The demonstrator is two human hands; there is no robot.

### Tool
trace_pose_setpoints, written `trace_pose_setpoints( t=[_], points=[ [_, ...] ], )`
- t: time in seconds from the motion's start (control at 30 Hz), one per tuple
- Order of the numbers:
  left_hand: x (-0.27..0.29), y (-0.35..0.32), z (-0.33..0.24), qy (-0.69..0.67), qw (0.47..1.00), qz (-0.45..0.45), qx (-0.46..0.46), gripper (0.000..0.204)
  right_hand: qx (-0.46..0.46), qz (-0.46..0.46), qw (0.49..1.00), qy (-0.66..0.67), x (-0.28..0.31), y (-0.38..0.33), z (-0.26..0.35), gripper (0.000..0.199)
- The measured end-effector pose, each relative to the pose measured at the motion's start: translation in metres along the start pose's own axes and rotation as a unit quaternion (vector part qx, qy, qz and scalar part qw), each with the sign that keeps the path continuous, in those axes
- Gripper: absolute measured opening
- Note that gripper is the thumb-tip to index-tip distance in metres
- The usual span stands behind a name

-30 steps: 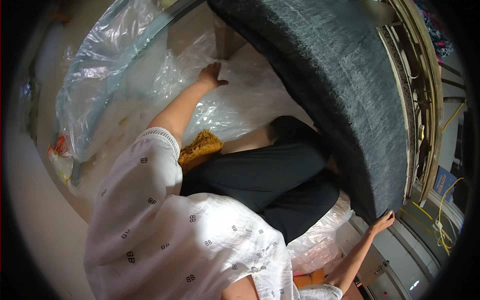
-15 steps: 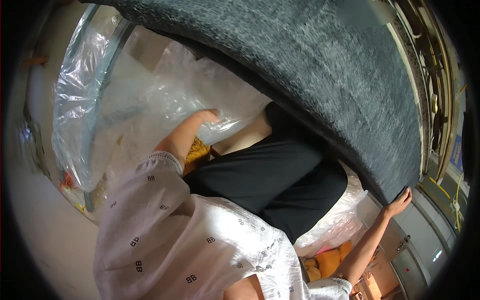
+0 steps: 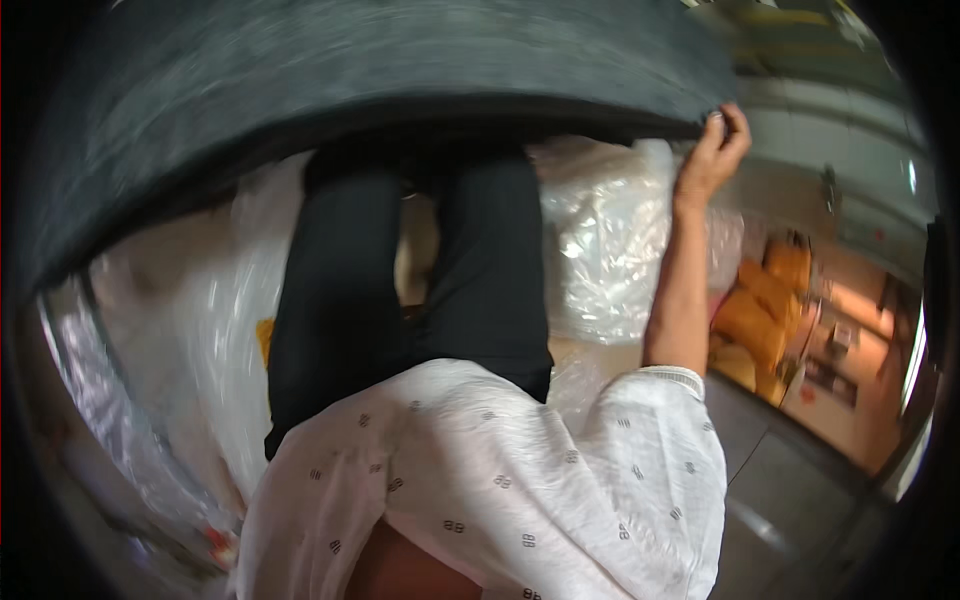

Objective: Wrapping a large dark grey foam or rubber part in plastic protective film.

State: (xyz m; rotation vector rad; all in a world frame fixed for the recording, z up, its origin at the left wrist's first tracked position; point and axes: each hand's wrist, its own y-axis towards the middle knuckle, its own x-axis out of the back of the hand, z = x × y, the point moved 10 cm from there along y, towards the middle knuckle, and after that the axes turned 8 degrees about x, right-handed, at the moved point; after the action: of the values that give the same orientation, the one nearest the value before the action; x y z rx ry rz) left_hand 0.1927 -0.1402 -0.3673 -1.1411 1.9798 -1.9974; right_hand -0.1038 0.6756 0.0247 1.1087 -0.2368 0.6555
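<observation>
A table covered in dark grey, fuzzy cloth [image 3: 420, 60] spans the upper part of the view, its near edge above my lap. At its right corner, my right hand [image 3: 715, 160] has its fingers curled round the edge, with the arm stretched out to the right. Part of the fingertips is hidden or blurred there. My left hand is out of view. Below the table edge are my legs in black trousers [image 3: 480, 250].
Clear plastic sheeting [image 3: 610, 250] bulges to the right of my legs, and more plastic film [image 3: 215, 340] hangs on the left. Orange-yellow stuffed-looking items [image 3: 760, 310] lie at the right. Grey floor tiles [image 3: 770, 470] show at lower right.
My view has swung to the right, and my body now faces the table squarely. The left hand, previously by the plastic film, has gone out of view. My right hand stays at the table corner.
</observation>
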Motion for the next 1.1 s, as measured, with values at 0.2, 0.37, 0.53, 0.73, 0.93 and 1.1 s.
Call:
trace_pose_setpoints(
  t=[0.2,0.37,0.53,0.73,0.93,1.1],
  points=[
    [0.063,-0.021,0.0,0.019,0.992,-0.107,-0.065,0.04,-0.152,0.008,0.969,-0.196,0.142,-0.139,-0.178,0.014],
    [0.152,-0.035,-0.03,0.016,0.97,-0.226,-0.092,0.034,-0.472,-0.026,0.881,0.013,0.094,-0.255,-0.28,0.025],
    [0.173,-0.117,-0.334,0.168,0.871,-0.364,-0.285,0.022,-0.419,0.006,0.866,-0.274,0.089,-0.279,-0.284,0.044],
    [0.115,-0.251,-0.591,0.26,0.613,-0.417,-0.618,0.021,-0.466,0.116,0.863,-0.154,0.082,-0.336,-0.307,0.019],
    [0.08,-0.304,-0.669,0.169,0.523,-0.364,-0.752,0.025,-0.516,0.001,0.822,-0.241,0.189,-0.413,-0.324,0.019],
    [0.071,-0.301,-0.728,0.031,0.631,-0.257,-0.731,0.023,-0.472,-0.077,0.875,-0.076,0.152,-0.343,-0.326,0.021]
  ],
)
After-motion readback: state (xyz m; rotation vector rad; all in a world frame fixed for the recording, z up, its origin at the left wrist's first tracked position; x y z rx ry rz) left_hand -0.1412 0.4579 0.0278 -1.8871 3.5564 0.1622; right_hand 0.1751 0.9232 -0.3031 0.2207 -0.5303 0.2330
